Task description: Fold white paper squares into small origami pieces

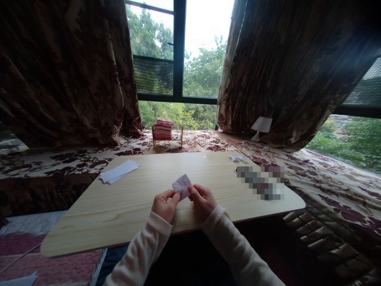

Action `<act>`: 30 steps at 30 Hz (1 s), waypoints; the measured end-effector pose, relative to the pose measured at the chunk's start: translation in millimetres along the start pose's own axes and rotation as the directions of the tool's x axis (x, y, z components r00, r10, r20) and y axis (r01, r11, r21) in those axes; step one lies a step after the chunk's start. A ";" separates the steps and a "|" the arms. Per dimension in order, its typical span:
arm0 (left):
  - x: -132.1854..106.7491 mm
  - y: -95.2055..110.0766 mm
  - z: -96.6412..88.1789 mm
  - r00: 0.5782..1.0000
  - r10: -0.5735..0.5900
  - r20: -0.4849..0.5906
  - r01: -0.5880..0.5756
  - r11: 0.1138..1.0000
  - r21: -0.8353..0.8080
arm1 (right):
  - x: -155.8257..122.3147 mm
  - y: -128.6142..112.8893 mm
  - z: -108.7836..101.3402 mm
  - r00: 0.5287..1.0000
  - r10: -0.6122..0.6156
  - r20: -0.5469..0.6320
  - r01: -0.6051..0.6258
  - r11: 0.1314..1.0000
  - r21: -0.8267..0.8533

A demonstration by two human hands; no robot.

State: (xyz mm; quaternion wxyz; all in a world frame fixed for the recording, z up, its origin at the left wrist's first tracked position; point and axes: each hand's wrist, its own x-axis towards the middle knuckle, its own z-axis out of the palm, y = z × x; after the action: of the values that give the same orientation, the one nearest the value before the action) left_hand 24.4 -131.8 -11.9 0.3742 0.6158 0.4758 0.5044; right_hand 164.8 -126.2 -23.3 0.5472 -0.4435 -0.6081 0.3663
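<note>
Both hands work over the near-middle of the wooden tabletop (125,206). The left hand (163,205) and right hand (203,201) each pinch the lower edge of a small folded piece of pale paper (182,185), held just above the surface. A stack of white sheets (119,171) lies at the far left corner; a crumpled scrap (238,158) lies near the far right edge. Beyond the tabletop, a small wooden rack (167,137) holds folded striped cloth (163,128).
</note>
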 end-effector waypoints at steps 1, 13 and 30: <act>0.3 0.2 -0.1 1.000 -0.002 -0.007 0.002 1.000 -0.004 | -0.3 0.3 0.4 1.000 -0.018 0.023 0.019 1.000 -0.015; 3.7 -5.7 1.1 0.998 -0.040 -0.040 0.039 0.999 -0.022 | -3.7 -4.4 3.4 0.990 -0.064 0.122 0.071 0.996 -0.052; 4.0 -5.1 2.2 0.997 -0.048 -0.064 0.035 0.983 -0.181 | -5.3 -7.3 5.9 0.979 -0.104 0.177 0.106 0.994 -0.006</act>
State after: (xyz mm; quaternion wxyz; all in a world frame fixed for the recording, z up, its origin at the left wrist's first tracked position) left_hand 25.6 -126.5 -16.1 0.4223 0.5519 0.4534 0.5581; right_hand 158.0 -133.4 -19.1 0.5064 -0.3809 -0.6793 0.3701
